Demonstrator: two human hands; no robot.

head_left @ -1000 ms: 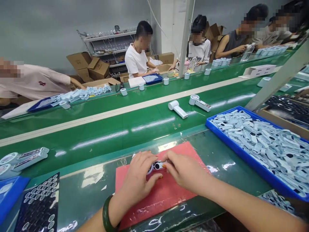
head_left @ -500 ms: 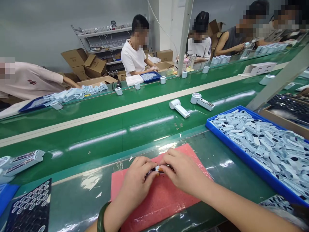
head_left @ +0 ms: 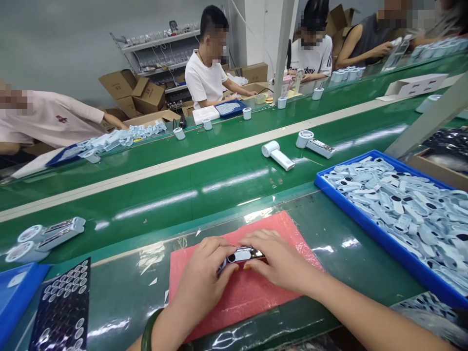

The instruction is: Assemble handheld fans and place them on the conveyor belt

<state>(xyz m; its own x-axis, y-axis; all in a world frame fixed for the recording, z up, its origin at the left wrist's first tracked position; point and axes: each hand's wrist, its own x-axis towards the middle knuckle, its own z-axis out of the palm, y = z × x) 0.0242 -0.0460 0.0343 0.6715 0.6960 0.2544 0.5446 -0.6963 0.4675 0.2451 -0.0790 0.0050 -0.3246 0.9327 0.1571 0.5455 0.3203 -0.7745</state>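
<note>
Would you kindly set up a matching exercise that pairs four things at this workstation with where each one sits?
Things:
1. small white and black oblong part
2. pink foam mat
3. blue plastic tray of pale blue parts
4. dark sheet of round stickers

Places:
A. at the near left, beside a blue bin
B. under both hands on the bench
C. on the right, next to the green conveyor
D. pinched between the left hand and right hand

Pairs: 1-D, 2-B, 3-C, 4-A
</note>
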